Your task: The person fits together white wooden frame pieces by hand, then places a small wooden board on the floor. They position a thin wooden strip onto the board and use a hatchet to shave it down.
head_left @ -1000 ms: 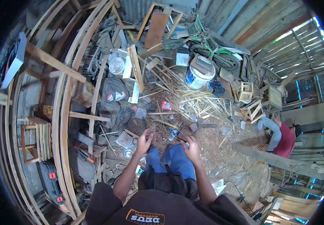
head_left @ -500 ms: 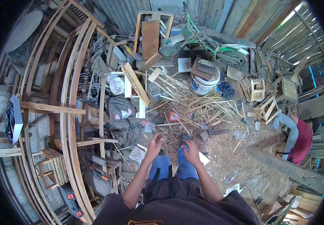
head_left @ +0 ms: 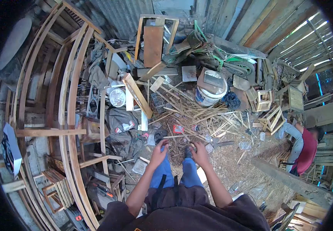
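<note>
Empty hands are held out over scattered wood.
The left hand and right hand are loosely spread, nothing grasped; strips lie just ahead on the floor, so careful footing is advised.

Dirt floor, littered throughout. At centre right, spread over it, sawdust and straw. Heaped at the centre, criss-crossed: thin wood strips. Just above the heap, upright, a white bucket. Among the strips, a small red packet. Left of centre, a dark bag beside a pale plank lying slantwise. Right of the heap, small wooden frames. Lower right, a long grey beam.
</note>
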The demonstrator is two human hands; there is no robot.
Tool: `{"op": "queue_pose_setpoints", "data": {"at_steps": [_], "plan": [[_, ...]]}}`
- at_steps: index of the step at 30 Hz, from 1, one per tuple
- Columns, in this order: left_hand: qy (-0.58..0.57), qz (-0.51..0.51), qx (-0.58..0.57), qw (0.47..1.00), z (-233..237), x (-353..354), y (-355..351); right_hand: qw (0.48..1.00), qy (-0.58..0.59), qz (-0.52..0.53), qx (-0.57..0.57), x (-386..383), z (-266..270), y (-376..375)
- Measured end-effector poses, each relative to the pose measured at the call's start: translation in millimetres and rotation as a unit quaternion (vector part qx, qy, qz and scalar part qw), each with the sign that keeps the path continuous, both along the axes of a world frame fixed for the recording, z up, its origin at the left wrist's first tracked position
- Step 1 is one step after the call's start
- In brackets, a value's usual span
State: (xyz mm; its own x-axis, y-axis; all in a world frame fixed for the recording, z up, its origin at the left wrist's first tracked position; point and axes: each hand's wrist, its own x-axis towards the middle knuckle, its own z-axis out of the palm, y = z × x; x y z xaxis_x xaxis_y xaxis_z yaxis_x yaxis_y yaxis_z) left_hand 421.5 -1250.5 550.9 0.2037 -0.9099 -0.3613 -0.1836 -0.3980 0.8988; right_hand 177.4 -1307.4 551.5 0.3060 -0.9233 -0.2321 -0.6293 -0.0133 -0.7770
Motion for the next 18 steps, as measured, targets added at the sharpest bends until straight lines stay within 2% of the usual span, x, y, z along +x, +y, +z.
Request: {"op": "queue_pose_setpoints", "data": {"at_steps": [2, 6, 8, 10, 12, 14, 16, 18], "plan": [[0.004, -0.019, 0.004, 1.0, -17, 18, -12, 1.0, 0.023, -0.013, -0.017, 15, -5, -4], [-0.004, -0.05, 0.003, 0.999, -82, 52, -40, 0.999, 0.019, -0.029, 0.031, 43, -30, -22], [-0.061, -0.092, 0.007, 0.994, -102, 72, -57, 0.997, 0.035, -0.034, 0.052, 59, -58, -37], [-0.028, -0.074, 0.025, 0.997, -133, 84, -73, 0.995, 0.062, -0.022, 0.07, 74, -89, -54], [-0.063, -0.072, 0.038, 0.995, -171, 97, -80, 0.995, 0.068, -0.002, 0.078, 92, -118, -75], [-0.038, -0.033, 0.032, 0.998, -221, 101, -88, 0.994, 0.072, 0.021, 0.082, 110, -173, -103], [-0.109, -0.055, 0.003, 0.993, -258, 103, -100, 0.997, 0.042, 0.041, 0.041, 120, -253, -116], [-0.06, -0.021, 0.032, 0.997, -301, 97, -107, 0.993, 0.076, 0.088, 0.024, 130, -329, -135]]}}
